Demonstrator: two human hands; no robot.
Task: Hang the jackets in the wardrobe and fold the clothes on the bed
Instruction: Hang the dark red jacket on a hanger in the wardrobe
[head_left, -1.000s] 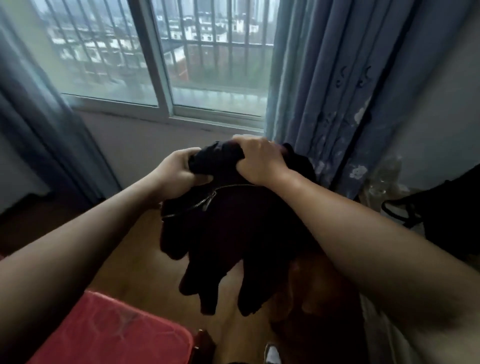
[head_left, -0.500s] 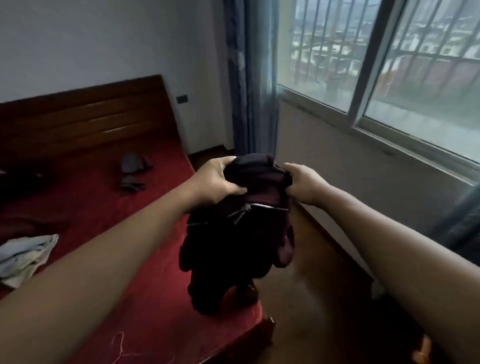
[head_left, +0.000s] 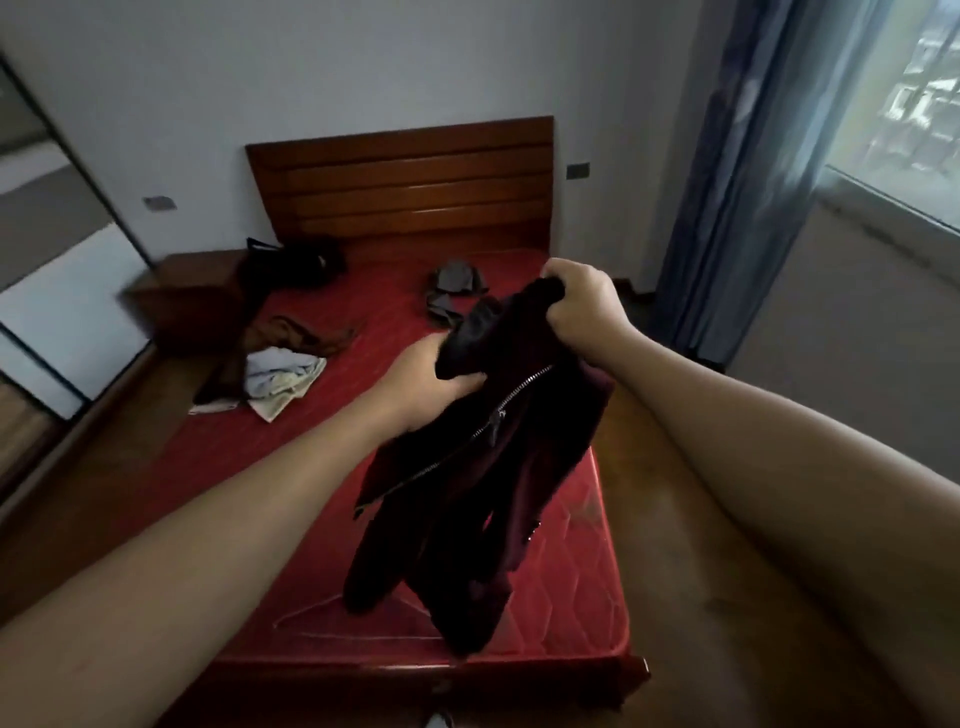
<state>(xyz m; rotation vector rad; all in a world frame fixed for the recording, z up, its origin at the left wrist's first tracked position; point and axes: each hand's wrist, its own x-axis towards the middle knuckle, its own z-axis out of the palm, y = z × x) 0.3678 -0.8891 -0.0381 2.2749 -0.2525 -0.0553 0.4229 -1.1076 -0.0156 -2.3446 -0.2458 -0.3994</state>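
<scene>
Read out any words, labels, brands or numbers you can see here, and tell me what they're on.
None can be read.
Jacket: zipper only, no visible label.
Wall plate: too small to tell.
Mattress: quilted pattern, no writing.

A hanging dark maroon zip-front jacket (head_left: 493, 467) hides part of a thin wire hanger (head_left: 311, 610) on the red quilted mattress (head_left: 291, 467). The grey-and-white panelled wardrobe (head_left: 47, 291) and the blurred bright window (head_left: 914, 119) are cut off at left and right. A dark heap of clothing (head_left: 296, 265) by the headboard is too dim to identify.

Dim, window-lit, blurred, wide-angle edges
</scene>
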